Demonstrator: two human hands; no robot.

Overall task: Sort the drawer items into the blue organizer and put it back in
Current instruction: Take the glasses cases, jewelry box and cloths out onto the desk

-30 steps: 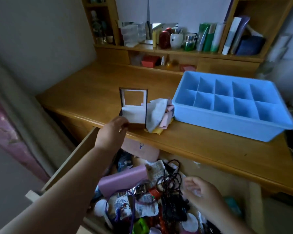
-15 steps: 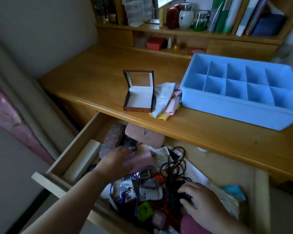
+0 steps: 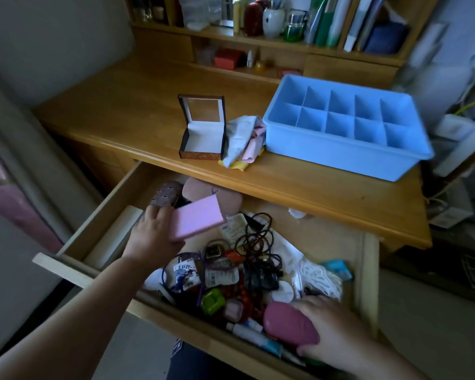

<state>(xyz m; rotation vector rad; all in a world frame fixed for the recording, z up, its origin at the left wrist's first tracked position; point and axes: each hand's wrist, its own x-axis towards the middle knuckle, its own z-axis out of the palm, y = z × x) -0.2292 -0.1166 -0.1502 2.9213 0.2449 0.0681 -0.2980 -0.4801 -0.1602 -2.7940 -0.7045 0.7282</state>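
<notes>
The blue organizer point(image 3: 340, 149) with its empty compartments stands on the right of the wooden desk point(image 3: 121, 111). Below it the drawer point(image 3: 74, 259) is pulled out and crammed with small items. My left hand point(image 3: 152, 237) grips a flat pink box point(image 3: 196, 220) and holds it tilted above the drawer's left side. My right hand point(image 3: 337, 333) grips a rounded dark-pink case point(image 3: 288, 323) at the drawer's front right. Black cords point(image 3: 258, 239), sachets point(image 3: 187, 272), a green case point(image 3: 213, 300) and white string point(image 3: 320, 275) lie between the hands.
An open little box point(image 3: 202, 138) with a framed lid sits mid-desk, beside a heap of cloths point(image 3: 243, 141) that touches the organizer. Shelves point(image 3: 272, 39) with bottles, jars and books line the desk's back. A white long box point(image 3: 115, 237) lies along the drawer's left wall.
My left hand left the open box on the desk, dropped into the drawer and lifted the pink box. My right hand moved to the front and closed round the dark-pink case.
</notes>
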